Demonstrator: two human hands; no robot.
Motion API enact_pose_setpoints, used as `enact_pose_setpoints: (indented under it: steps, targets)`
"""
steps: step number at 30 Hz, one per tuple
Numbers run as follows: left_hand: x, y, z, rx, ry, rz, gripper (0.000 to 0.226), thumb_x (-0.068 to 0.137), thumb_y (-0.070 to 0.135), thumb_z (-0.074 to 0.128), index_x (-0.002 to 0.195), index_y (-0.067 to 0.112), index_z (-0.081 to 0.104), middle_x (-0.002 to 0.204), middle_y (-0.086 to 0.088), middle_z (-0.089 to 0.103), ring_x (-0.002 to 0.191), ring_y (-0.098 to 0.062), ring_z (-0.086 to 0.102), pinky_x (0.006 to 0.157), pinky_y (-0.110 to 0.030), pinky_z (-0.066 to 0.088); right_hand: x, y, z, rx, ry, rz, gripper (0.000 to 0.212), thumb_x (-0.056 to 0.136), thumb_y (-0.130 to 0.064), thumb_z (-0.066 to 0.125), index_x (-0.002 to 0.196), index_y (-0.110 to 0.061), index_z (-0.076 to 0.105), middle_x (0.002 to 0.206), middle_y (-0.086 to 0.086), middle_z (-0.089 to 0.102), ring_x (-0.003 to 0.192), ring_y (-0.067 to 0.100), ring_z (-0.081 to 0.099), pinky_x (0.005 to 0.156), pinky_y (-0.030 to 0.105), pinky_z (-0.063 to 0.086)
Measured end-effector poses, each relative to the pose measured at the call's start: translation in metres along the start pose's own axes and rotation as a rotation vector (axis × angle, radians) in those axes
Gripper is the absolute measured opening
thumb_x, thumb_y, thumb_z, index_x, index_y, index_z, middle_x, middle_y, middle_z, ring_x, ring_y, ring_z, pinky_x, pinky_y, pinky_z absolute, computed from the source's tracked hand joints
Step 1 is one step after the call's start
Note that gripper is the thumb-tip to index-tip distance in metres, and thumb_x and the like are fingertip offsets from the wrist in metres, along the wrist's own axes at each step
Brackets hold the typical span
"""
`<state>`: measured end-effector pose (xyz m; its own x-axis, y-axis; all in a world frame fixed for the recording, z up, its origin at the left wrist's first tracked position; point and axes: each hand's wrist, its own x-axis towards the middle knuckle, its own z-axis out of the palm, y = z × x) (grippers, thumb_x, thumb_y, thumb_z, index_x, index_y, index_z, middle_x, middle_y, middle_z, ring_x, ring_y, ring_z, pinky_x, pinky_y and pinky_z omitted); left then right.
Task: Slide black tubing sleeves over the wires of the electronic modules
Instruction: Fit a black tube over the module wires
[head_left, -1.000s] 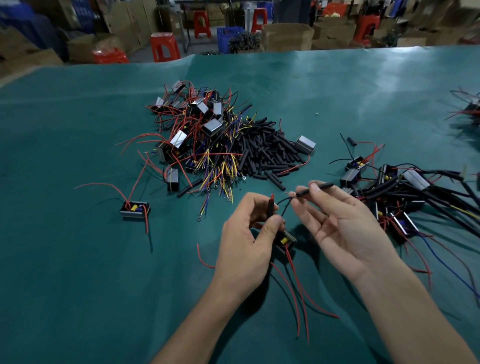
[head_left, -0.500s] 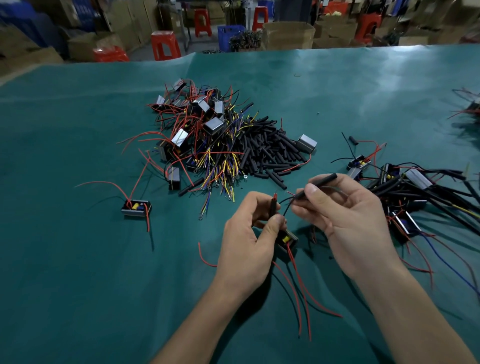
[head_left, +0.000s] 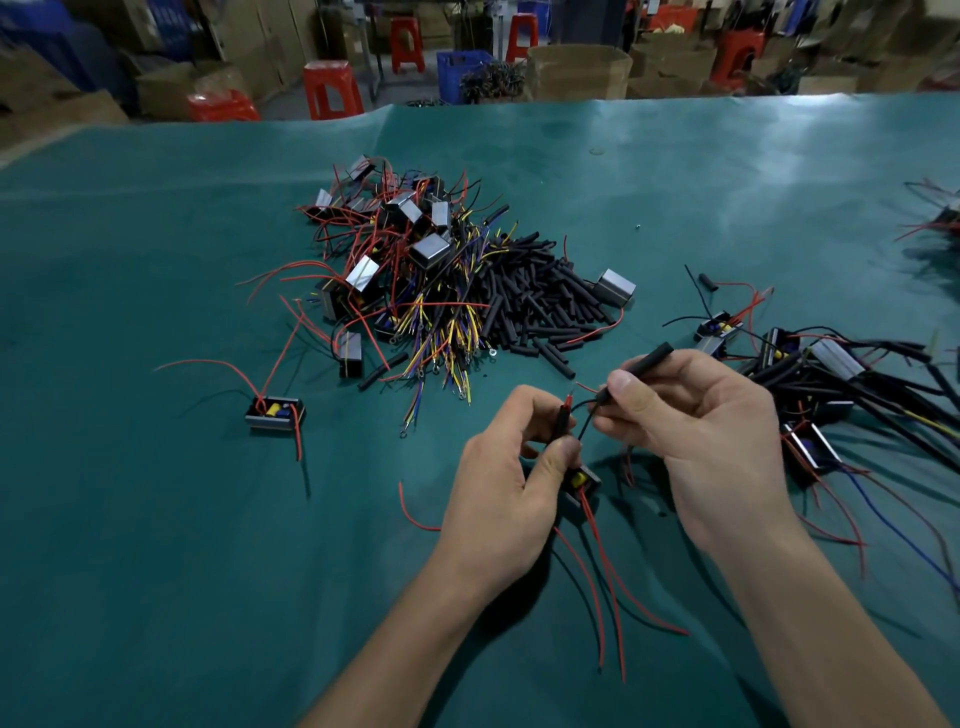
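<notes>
Sleeve (head_left: 640, 362), pinched in the right hand (head_left: 696, 441), had been drawn down over the black wire (head_left: 586, 415) since a second earlier; the module (head_left: 581, 480) was gripped by the left hand (head_left: 511, 488), so threading was under way.

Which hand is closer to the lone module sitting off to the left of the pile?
Left. The left hand lies to the right of the lone module; the right hand is farther right, beyond it.

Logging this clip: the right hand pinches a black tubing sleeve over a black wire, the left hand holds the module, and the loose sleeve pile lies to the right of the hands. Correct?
One error. The head view shows the loose sleeve pile ahead of the hands, slightly left, beside the heap of modules. The rest holds: the right hand pinches the black tubing sleeve over the black wire, and the left hand holds the module.
</notes>
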<state>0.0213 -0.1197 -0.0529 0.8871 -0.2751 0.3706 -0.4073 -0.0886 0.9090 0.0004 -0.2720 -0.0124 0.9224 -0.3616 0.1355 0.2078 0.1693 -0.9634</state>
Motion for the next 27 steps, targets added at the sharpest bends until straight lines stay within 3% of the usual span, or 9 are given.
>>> enact_pose_setpoints:
  steps: [3, 10, 13, 16, 19, 21, 25, 27]
  targets:
    - [-0.001, -0.001, 0.0, -0.015, 0.016, -0.042, 0.018, 0.094, 0.017, 0.061, 0.107, 0.028, 0.055, 0.085, 0.006, 0.068, 0.08, -0.02, 0.071, 0.076, -0.04, 0.059, -0.001, 0.001, 0.0, -0.037, -0.035, 0.006, 0.005, 0.08, -0.012, 0.079, 0.081, -0.013, 0.073, 0.074, 0.012, 0.073, 0.071, 0.025, 0.074, 0.067, 0.03, 0.061]
    - [0.001, 0.001, 0.0, -0.017, 0.056, -0.034, 0.015, 0.092, 0.01, 0.066, 0.1, 0.021, 0.061, 0.087, 0.014, 0.071, 0.081, -0.007, 0.069, 0.074, -0.015, 0.051, 0.0, 0.0, -0.003, -0.148, -0.166, 0.045, 0.01, 0.075, -0.017, 0.082, 0.08, -0.012, 0.073, 0.075, 0.015, 0.075, 0.066, 0.026, 0.074, 0.063, 0.028, 0.06]
    - [0.0, 0.001, -0.001, 0.042, 0.027, -0.058, 0.014, 0.094, 0.014, 0.069, 0.1, 0.021, 0.06, 0.089, 0.013, 0.073, 0.087, -0.005, 0.071, 0.077, -0.025, 0.055, 0.001, -0.001, -0.006, -0.309, -0.192, -0.009, 0.011, 0.082, -0.004, 0.082, 0.08, -0.01, 0.072, 0.074, 0.01, 0.076, 0.066, 0.022, 0.075, 0.062, 0.024, 0.058]
    - [-0.002, 0.001, -0.002, 0.118, -0.002, -0.035, 0.009, 0.097, 0.02, 0.065, 0.099, 0.022, 0.056, 0.092, 0.013, 0.074, 0.088, -0.003, 0.071, 0.079, -0.034, 0.056, 0.003, -0.004, -0.006, -0.503, -0.261, -0.093, 0.015, 0.083, -0.004, 0.082, 0.082, -0.017, 0.073, 0.074, 0.0, 0.077, 0.068, 0.014, 0.075, 0.064, 0.022, 0.057]
    - [-0.005, 0.003, -0.002, 0.139, -0.033, -0.008, 0.008, 0.102, 0.026, 0.056, 0.101, 0.025, 0.048, 0.085, 0.006, 0.072, 0.077, -0.017, 0.069, 0.071, -0.041, 0.052, 0.007, -0.01, -0.005, -0.682, -0.343, -0.152, 0.016, 0.08, -0.01, 0.085, 0.08, -0.023, 0.075, 0.073, -0.007, 0.076, 0.069, 0.011, 0.074, 0.068, 0.03, 0.06]
    - [-0.007, 0.004, -0.001, 0.158, -0.054, 0.012, 0.009, 0.103, 0.024, 0.053, 0.102, 0.026, 0.044, 0.083, 0.003, 0.069, 0.075, -0.023, 0.065, 0.07, -0.046, 0.05, 0.011, -0.015, -0.006, -0.697, -0.394, -0.096, 0.014, 0.079, -0.012, 0.086, 0.077, -0.022, 0.076, 0.07, -0.004, 0.076, 0.066, 0.014, 0.073, 0.067, 0.038, 0.061]
    - [-0.006, 0.005, 0.0, 0.181, -0.044, 0.048, 0.012, 0.098, 0.015, 0.061, 0.103, 0.02, 0.051, 0.093, 0.011, 0.066, 0.087, -0.015, 0.068, 0.076, -0.04, 0.053, 0.026, -0.021, -0.009, -0.826, -0.532, 0.039, 0.013, 0.075, -0.021, 0.089, 0.071, -0.021, 0.077, 0.056, 0.002, 0.068, 0.049, 0.009, 0.055, 0.054, 0.028, 0.044]
    - [-0.005, 0.004, 0.0, 0.185, -0.017, 0.057, 0.012, 0.095, 0.011, 0.065, 0.098, 0.017, 0.055, 0.09, 0.01, 0.066, 0.084, -0.014, 0.067, 0.075, -0.04, 0.054, 0.031, -0.025, -0.007, -0.833, -0.574, 0.091, 0.013, 0.074, -0.022, 0.09, 0.071, -0.017, 0.078, 0.056, 0.005, 0.067, 0.048, 0.01, 0.053, 0.053, 0.026, 0.044]
